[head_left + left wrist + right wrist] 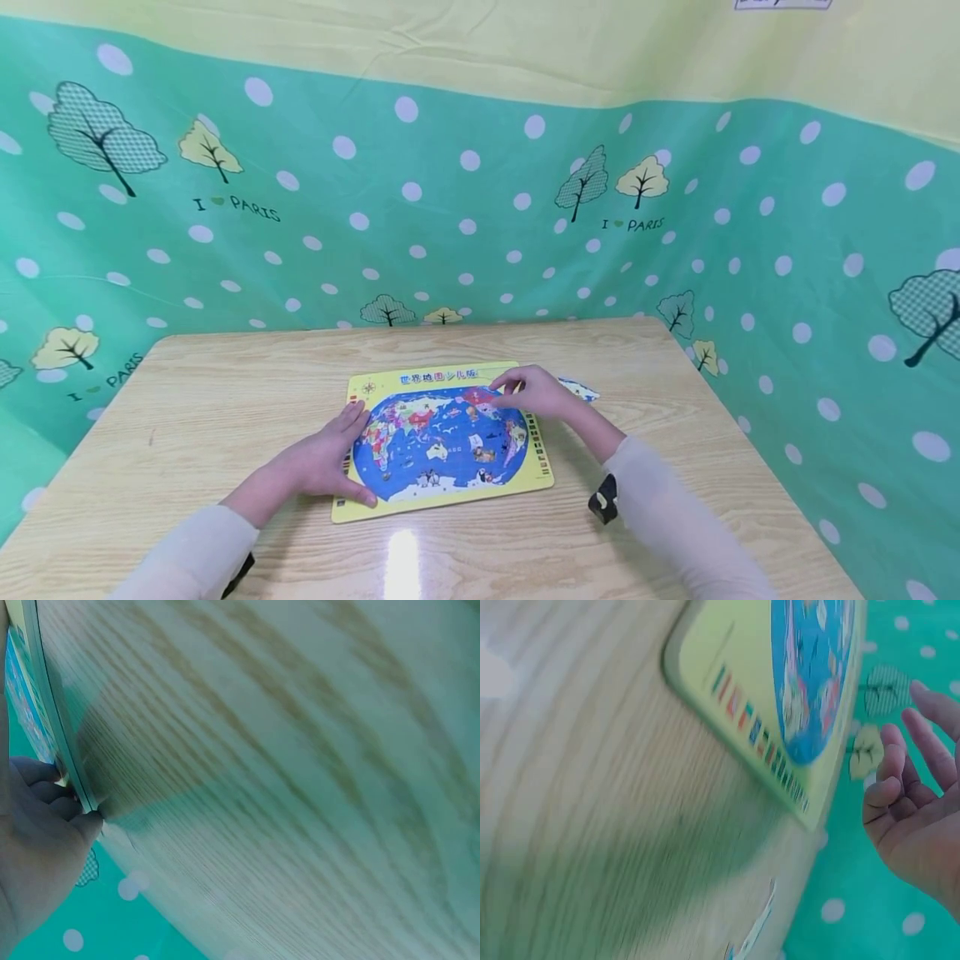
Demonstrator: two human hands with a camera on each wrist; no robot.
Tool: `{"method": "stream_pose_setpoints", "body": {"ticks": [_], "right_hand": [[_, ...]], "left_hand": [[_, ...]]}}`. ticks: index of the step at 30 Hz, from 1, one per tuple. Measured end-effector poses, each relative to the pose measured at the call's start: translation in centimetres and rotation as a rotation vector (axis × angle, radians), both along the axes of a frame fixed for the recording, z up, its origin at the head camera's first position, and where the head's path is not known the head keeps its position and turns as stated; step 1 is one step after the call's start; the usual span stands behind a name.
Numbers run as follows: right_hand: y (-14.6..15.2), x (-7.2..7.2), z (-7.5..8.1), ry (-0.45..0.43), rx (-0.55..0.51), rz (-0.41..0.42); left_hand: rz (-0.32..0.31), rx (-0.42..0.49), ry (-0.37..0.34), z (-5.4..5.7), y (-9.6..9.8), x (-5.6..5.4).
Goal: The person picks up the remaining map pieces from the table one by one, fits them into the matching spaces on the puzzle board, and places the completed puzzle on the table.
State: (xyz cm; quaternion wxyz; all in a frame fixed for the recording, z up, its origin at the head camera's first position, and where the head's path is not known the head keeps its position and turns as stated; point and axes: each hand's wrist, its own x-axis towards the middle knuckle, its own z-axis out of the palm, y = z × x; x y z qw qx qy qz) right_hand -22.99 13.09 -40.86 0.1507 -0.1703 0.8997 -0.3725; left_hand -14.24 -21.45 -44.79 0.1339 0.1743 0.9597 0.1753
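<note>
A children's world map puzzle board [450,505] with a yellow border and a blue map lies on the wooden table. Along its left side, my left hand [327,457] grips the edge, thumb at the near corner. The left wrist view shows those fingers [52,787] bent at the board's edge. Over the upper right of the map hovers my right hand [534,390], thumb and forefinger apart near a red land area. Nothing shows between them. In the right wrist view, its other fingers [889,787] are loosely bent. A loose puzzle piece [581,389] lies just beyond this hand, partly hidden.
The light wooden table [225,392] extends around the board, with a bright reflection near its front. A green and yellow curtain [465,225] with dots and trees hangs behind and at the right side.
</note>
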Motion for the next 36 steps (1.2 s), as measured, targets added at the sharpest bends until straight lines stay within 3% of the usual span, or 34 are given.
{"method": "stream_pose_setpoints", "body": {"ticks": [17,36], "right_hand": [[5.5,-1.1,0.0,0.022,-0.009,-0.151],[10.1,-2.3,-1.7,0.014,-0.057,-0.271]], "left_hand": [[0.001,0.002,0.006,0.0,0.0,0.1],[-0.003,-0.002,0.001,0.0,0.0,0.0]]}}
